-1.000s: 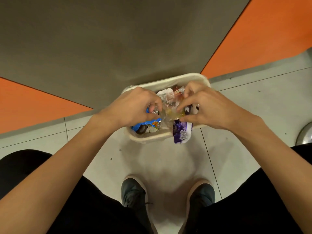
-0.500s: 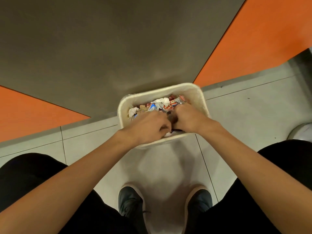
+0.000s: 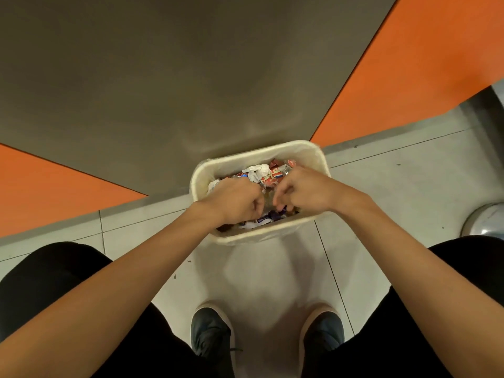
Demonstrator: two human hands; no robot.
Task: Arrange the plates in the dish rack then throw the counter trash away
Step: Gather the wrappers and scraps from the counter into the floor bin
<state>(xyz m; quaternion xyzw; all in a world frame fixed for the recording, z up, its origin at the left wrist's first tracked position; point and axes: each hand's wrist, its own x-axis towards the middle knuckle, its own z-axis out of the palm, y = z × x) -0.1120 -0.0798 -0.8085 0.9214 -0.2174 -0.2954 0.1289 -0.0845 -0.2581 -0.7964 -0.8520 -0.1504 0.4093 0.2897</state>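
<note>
Pale floor tiles (image 3: pixel 381 200) are seen from above, backed by a grey wall panel (image 3: pixel 191 77) that is flanked by a left orange panel (image 3: pixel 54 192) and a right orange panel (image 3: pixel 422 64). From the left, a bare forearm is stretched forward and the left hand (image 3: pixel 234 203) is held over the near left part of a cream waste bin (image 3: pixel 259 237), its fingers curled inward; whether anything is kept in them cannot be told. The bin is set on the floor against the grey panel and is filled with trash: crumpled white paper (image 3: pixel 257 171) and small red cartons (image 3: pixel 275 173) are seen toward the far side, beyond the knuckles, while a purple wrapper (image 3: pixel 266 218) lies by the near rim, below and between the two hands (partly covered by them). The right hand (image 3: pixel 305 189) is held over the near right part of the bin, close to the left hand but apart from it, fingers likewise curled, the fingertips just above the purple wrapper; a grip cannot be confirmed. A rounded metal object (image 3: pixel 485 222) is cut off at the right edge.
</note>
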